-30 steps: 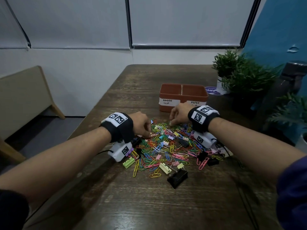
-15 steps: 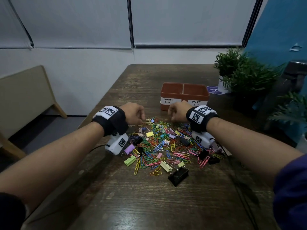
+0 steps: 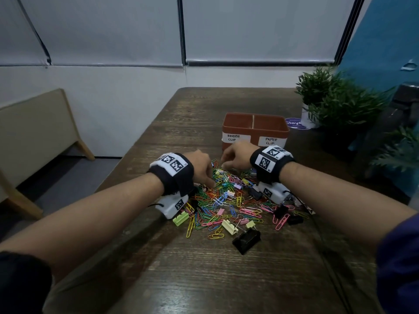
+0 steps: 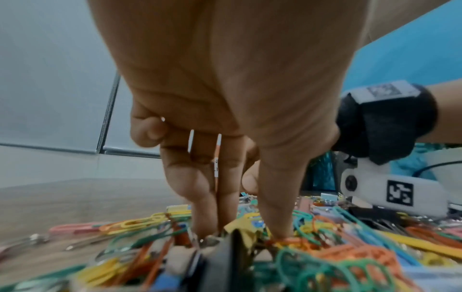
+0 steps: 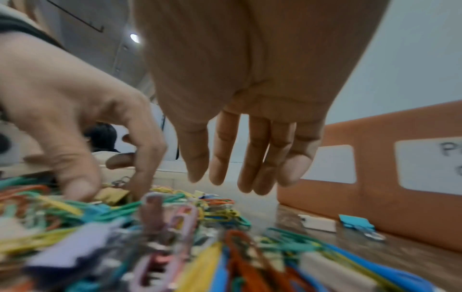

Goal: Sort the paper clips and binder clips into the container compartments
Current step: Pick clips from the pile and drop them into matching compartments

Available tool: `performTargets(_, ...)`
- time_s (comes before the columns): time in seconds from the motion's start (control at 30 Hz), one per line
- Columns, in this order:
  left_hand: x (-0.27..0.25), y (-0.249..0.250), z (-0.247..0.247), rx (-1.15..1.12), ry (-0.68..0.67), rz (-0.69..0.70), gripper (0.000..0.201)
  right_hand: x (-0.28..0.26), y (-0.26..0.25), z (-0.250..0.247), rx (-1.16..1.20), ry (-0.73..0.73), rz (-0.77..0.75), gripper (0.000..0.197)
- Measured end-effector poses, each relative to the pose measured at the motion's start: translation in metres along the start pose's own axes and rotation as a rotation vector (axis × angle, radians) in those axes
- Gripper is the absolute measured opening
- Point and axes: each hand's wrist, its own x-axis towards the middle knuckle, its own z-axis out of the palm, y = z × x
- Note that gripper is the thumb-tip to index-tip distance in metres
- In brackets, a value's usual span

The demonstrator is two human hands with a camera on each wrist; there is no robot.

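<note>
A heap of coloured paper clips and binder clips (image 3: 229, 200) lies on the wooden table. Behind it stands an orange-brown container (image 3: 254, 130) with a left compartment labelled BINDER CLIP and a right one labelled PAPER CLIP. My left hand (image 3: 210, 183) reaches down into the heap. In the left wrist view its thumb and fingers (image 4: 205, 227) pinch a yellow binder clip (image 4: 246, 225) from both sides. My right hand (image 3: 223, 164) hovers over the heap's far edge, just before the container. Its fingers (image 5: 217, 177) hang straight and hold nothing.
A large black binder clip (image 3: 246, 240) lies at the heap's near edge. A blue binder clip (image 5: 355, 222) and a white one lie against the container's front wall. Potted plants (image 3: 328, 98) stand at the back right. A bench (image 3: 34, 132) is off the table's left edge.
Half a second ago both hands were curled and raised near the container. The left hand has since dropped back into the heap, and the right hand's fingers have straightened.
</note>
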Motion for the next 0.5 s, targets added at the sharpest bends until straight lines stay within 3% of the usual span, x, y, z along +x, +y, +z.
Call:
performTargets(0.17,0.003,0.007,-0.002,-0.044,-0.053,-0.023,0.021,-0.003,-0.008,0.01,-0.133,-0.074,-0.001,0.039)
performTargets(0.37,-0.005,0.012,0.005,-0.054,-0.007,0.008,0.013,-0.018,0.002,0.0,-0.044,-0.131,0.055,0.035)
performTargets(0.5,-0.006,0.013,0.007,-0.077,-0.018,-0.019,0.027,-0.027,0.007,-0.002,0.008,-0.135,0.098,0.034)
